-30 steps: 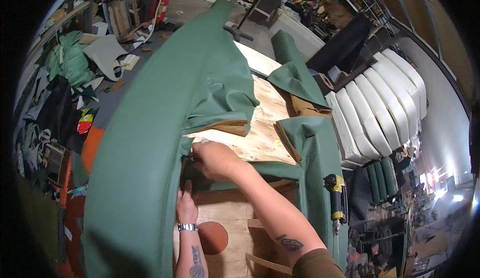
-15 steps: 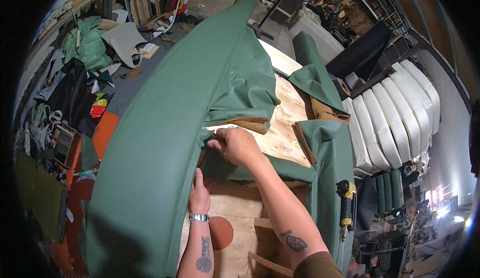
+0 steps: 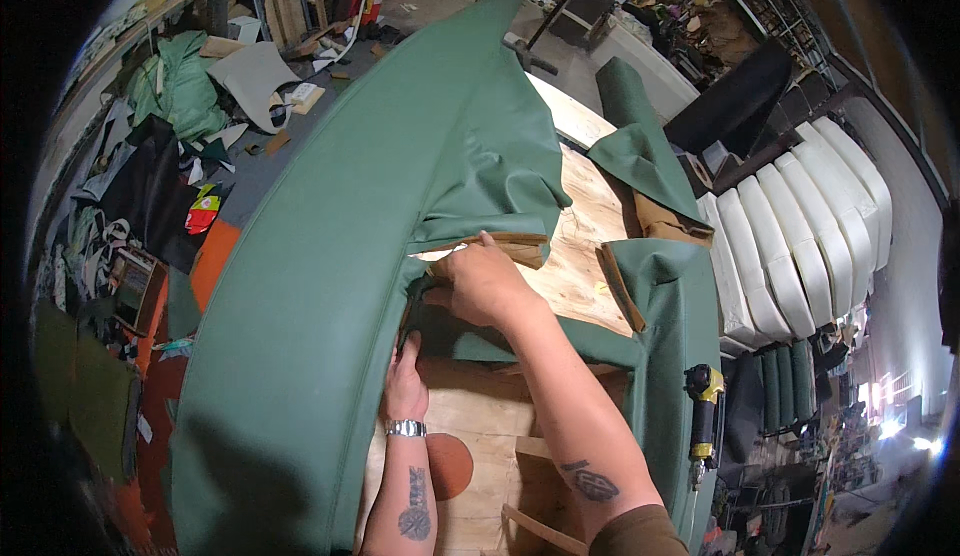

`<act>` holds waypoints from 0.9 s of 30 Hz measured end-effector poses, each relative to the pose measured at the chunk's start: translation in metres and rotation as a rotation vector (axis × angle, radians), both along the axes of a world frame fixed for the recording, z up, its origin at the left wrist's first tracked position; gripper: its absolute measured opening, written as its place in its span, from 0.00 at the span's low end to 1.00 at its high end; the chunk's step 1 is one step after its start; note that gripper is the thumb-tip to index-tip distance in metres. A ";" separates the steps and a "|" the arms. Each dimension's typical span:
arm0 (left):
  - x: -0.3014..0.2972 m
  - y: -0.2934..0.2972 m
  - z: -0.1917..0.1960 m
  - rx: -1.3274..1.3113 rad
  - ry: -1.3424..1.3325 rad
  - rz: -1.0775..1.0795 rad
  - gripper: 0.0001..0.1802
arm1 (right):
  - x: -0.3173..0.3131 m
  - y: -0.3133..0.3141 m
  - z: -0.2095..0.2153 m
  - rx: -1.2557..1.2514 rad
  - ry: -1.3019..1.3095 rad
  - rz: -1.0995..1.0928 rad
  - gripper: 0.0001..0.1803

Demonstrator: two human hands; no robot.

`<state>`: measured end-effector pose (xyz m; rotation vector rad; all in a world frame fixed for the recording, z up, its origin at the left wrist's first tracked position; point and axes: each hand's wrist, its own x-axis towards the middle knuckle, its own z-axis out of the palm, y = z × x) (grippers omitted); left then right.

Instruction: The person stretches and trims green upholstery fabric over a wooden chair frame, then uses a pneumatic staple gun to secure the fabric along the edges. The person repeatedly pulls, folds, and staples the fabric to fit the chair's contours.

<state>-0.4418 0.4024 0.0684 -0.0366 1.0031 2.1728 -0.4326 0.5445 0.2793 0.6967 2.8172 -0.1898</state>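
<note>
A long piece of furniture wrapped in a green upholstery cover [image 3: 310,286] lies in front of me, a plywood panel [image 3: 590,226] and open wooden frame showing beside it. My right hand [image 3: 485,281] is closed at the slit near the inner edge, its fingertips pinching the folded green cover; part of the grip is hidden. Lower down, my left hand [image 3: 405,388] lies along the same inner edge, thumb up against the cover and its other fingers mostly hidden. A cut flap with a brown backing [image 3: 515,251] lies just beyond my right hand.
A yellow-and-black air stapler [image 3: 705,411] rests on the green right-hand side. White padded cushions [image 3: 800,236] stand in a row at the right. Fabric scraps, a green sack [image 3: 180,86] and a grey curved sheet [image 3: 253,78] litter the left floor.
My right hand has turned slightly at the slit, its index finger now raised toward the flap. My left hand has stayed by the inner edge. The whole view has shifted a little.
</note>
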 end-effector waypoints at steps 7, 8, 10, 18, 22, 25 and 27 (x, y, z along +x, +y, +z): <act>0.007 -0.012 0.008 -0.031 -0.104 0.053 0.34 | 0.017 -0.001 0.004 -0.094 0.344 0.090 0.14; 0.003 -0.006 0.010 -0.053 -0.118 0.065 0.35 | 0.014 0.001 -0.002 -0.096 0.312 0.014 0.12; -0.003 0.005 0.014 0.001 -0.035 0.065 0.34 | 0.010 0.006 -0.015 -0.117 0.379 -0.089 0.13; -0.015 0.043 0.002 -0.300 0.124 0.058 0.33 | -0.009 0.022 -0.063 0.175 0.459 -0.112 0.15; -0.015 0.052 0.004 -0.386 0.107 0.083 0.23 | -0.014 0.019 -0.080 0.307 0.415 -0.132 0.10; -0.013 0.059 0.009 -0.434 0.172 0.146 0.21 | -0.008 0.011 -0.087 0.358 0.572 -0.137 0.13; -0.011 0.064 0.009 -0.443 0.183 0.192 0.21 | 0.001 0.007 -0.089 0.303 0.794 -0.120 0.12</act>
